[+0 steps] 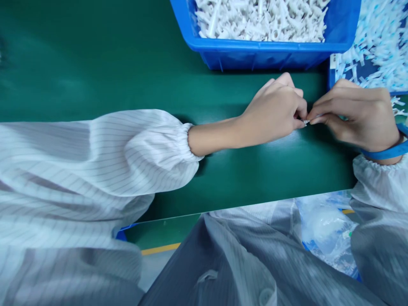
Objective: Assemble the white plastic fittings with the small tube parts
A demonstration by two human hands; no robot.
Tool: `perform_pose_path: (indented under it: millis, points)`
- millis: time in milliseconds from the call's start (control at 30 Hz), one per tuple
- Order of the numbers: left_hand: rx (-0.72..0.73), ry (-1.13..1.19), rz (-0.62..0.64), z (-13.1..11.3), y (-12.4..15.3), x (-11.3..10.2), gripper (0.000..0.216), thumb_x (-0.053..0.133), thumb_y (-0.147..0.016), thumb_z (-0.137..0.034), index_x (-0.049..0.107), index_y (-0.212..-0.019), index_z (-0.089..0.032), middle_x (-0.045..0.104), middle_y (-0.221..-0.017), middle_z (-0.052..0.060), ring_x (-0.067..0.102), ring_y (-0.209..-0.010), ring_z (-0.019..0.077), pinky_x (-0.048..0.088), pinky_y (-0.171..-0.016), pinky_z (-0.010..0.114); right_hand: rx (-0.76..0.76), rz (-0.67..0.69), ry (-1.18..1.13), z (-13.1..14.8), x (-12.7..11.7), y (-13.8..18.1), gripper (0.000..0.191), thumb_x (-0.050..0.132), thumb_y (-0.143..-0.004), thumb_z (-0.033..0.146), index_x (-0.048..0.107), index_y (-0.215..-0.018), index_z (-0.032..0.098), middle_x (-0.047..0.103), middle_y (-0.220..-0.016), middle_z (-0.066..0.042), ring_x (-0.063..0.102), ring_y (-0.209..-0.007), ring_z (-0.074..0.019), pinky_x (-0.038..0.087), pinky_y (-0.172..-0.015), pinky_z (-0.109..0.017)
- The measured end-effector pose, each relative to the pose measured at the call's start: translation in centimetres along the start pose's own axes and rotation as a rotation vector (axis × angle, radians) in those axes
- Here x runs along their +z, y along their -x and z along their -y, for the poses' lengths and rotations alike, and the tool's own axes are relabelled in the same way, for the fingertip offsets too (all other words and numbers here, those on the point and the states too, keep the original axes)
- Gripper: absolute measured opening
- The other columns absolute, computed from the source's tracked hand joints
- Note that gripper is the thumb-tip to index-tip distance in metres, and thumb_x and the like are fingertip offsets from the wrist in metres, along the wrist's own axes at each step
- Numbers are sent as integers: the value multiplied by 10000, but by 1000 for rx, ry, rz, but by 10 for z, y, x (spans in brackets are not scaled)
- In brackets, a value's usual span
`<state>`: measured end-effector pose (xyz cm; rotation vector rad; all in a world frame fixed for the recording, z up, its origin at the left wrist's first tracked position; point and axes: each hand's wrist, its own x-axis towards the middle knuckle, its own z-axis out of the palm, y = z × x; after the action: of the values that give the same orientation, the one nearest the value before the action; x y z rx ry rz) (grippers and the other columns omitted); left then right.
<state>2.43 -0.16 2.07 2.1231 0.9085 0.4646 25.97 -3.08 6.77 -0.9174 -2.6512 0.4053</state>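
My left hand and my right hand meet fingertip to fingertip just above the green tabletop. Between them shows a sliver of a small white plastic part; the fingers hide most of it. Both hands are closed in a pinch on it. Whether it is one piece or two joined ones I cannot tell. Behind my left hand stands a blue bin heaped with small white plastic parts.
At the right a second blue tray holds many white and light-blue plastic pieces. A few white pieces lie beside my right wrist. Below the table's front edge is a clear plastic bag.
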Motion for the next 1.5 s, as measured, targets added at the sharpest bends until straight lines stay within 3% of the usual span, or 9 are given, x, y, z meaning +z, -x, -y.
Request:
perform_pose_path:
  millis: [167,333,567,767,933,1100,1267,1500]
  points:
    - [-7,6,5,-3,-3,-2,116,850,-972,-203,917,-904,-268,807,-859,43,715,-1272,335,552,-1152,504,-33,12,61,1,-4,3,204,596,-1190,116,730,-1166,267,845,-1177,-36,778,-1006,-209,651,-884,-454]
    - [-72,-46,57,-11,-6,-6,90,858,-993,-199,940,-979,-232,836,-943,69,693,-1336,348,525,-1215,503,-48,42,115,1,-9,3,206,611,-1182,136,739,-1211,295,854,-1252,-38,796,-1080,-229,672,-927,-455]
    - [-41,-43,28,-10,-5,-4,121,813,-998,-181,925,-992,-229,828,-951,66,693,-1308,340,520,-1205,494,4,30,55,-3,-9,2,212,591,-1226,259,778,-1133,292,874,-1174,-26,813,-1008,-220,684,-919,-481]
    - [-13,-87,40,-11,-6,-4,173,769,-1044,-192,939,-1052,-224,834,-968,70,688,-1360,357,543,-1188,481,-13,-3,3,-3,-6,4,174,658,-1203,220,792,-1099,259,876,-1128,-30,820,-1003,-208,672,-909,-448]
    - [22,-97,31,-11,-9,-2,209,729,-1041,-162,928,-1019,-220,832,-960,80,696,-1349,345,549,-1170,472,-10,43,118,0,-11,5,186,620,-1219,232,793,-1155,249,871,-1179,-40,815,-1046,-202,684,-924,-437]
    - [44,-84,-8,-7,-14,1,196,738,-1019,-177,913,-971,-252,827,-959,70,716,-1288,340,569,-1134,482,26,64,262,8,-13,6,280,535,-1216,179,800,-1183,264,860,-1208,0,799,-1061,-174,695,-894,-406]
    - [89,-61,-31,0,-17,5,207,722,-984,-174,876,-885,-270,810,-907,68,719,-1218,328,569,-1094,484,30,-18,344,14,-4,9,395,442,-1234,168,817,-1131,239,854,-1128,32,779,-1051,-135,670,-850,-349]
    - [125,-45,-46,1,-20,8,167,744,-996,-216,883,-917,-264,817,-909,48,719,-1254,321,575,-1124,468,19,-27,275,13,-4,9,291,541,-1192,104,794,-1152,243,854,-1132,11,775,-1022,-151,658,-857,-360]
